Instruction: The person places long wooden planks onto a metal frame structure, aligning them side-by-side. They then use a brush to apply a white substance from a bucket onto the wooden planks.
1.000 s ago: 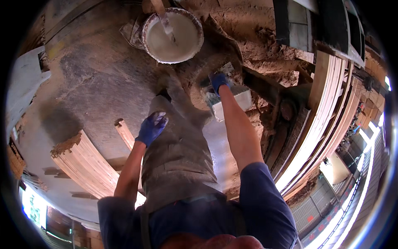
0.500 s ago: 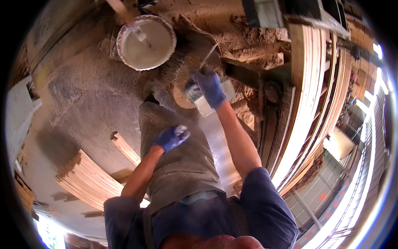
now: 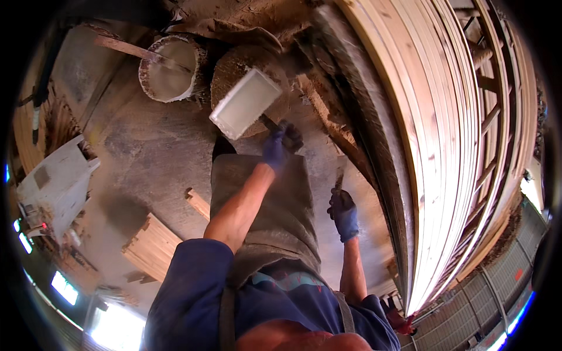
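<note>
Currently L hand [image 3: 280, 146] has fingers curled round handle [image 3: 267, 121] of tray [image 3: 246, 102], above stump's [image 3: 240, 60] near edge; R hand [image 3: 344, 215] has fingers closed on scraper [image 3: 340, 173]. Prob. best w/ tray level, grip firm, scraper clear of apron [image 3: 269, 219].

The pale rectangular tray [image 3: 249, 104], its rim whitish and its face grey-white, sits just beyond the left hand [image 3: 281, 145], which grips it by a short dark handle [image 3: 268, 122]. Its long side slants, the far end to the right. The narrow flat tool [image 3: 341, 169] juts forward from the right hand's [image 3: 344, 213] grip, its pale tip too blurred to make out.
</note>
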A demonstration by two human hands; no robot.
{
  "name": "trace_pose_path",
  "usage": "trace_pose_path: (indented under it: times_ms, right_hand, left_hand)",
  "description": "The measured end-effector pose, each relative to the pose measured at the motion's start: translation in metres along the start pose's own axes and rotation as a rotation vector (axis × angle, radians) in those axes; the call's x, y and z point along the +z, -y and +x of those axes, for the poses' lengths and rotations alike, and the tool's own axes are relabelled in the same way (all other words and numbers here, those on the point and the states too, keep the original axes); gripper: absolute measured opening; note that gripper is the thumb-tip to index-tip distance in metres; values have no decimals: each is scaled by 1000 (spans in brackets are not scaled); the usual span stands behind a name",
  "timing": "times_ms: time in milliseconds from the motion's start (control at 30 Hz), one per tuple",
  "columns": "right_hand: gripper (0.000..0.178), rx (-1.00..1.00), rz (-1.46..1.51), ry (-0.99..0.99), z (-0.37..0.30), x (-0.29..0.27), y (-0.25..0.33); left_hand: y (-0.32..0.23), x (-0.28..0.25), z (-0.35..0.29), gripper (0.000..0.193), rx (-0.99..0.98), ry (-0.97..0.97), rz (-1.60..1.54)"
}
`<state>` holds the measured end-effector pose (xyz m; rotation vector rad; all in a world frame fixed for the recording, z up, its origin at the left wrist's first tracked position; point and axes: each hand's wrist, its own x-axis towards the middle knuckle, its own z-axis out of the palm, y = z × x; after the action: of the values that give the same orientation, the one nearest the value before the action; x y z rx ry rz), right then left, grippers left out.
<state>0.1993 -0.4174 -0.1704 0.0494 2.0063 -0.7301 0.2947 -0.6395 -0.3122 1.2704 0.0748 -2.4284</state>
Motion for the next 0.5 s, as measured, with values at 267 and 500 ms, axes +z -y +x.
trace_pose_path:
  times_ms: [267, 500]
  right_hand:
    - [31, -448, -483, -45, 49, 12, -45]
    - [32, -779, -710, -121, 98, 93, 63]
  left_hand:
    - [-73, 31, -39, 27, 22, -175, -85]
    - [-155, 11, -153, 30, 61, -33, 352]
